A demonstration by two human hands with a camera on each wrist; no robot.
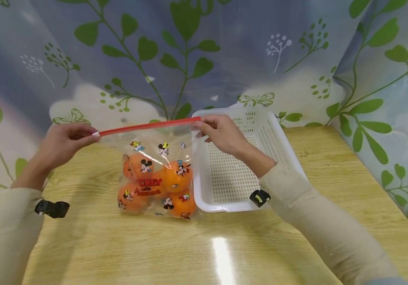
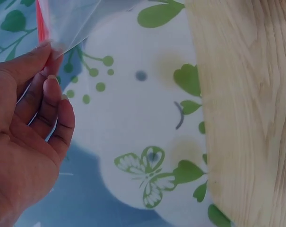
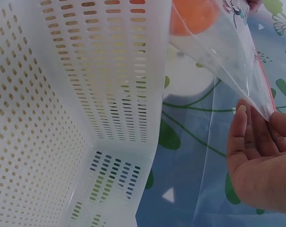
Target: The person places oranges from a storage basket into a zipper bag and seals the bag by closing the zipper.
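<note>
A clear zip bag (image 1: 157, 152) printed with cartoon figures hangs upright between both hands, its red zip strip (image 1: 150, 126) pulled straight along the top. Several oranges (image 1: 177, 176) fill its lower part. My left hand (image 1: 63, 144) pinches the left end of the strip, where a small white slider (image 1: 96, 134) sits by the fingertips. At the other top corner, my right hand (image 1: 225, 134) pinches the strip between thumb and fingers. The right wrist view shows that corner of the bag (image 3: 223, 61) in the fingers, with an orange (image 3: 195, 16) behind the film.
A white perforated plastic basket (image 1: 204, 198) stands right of the bag, under my right forearm, with no things visible in it. Both rest on or over a wooden table (image 1: 125, 245). A leaf-patterned curtain (image 1: 225, 59) hangs behind the table's back edge.
</note>
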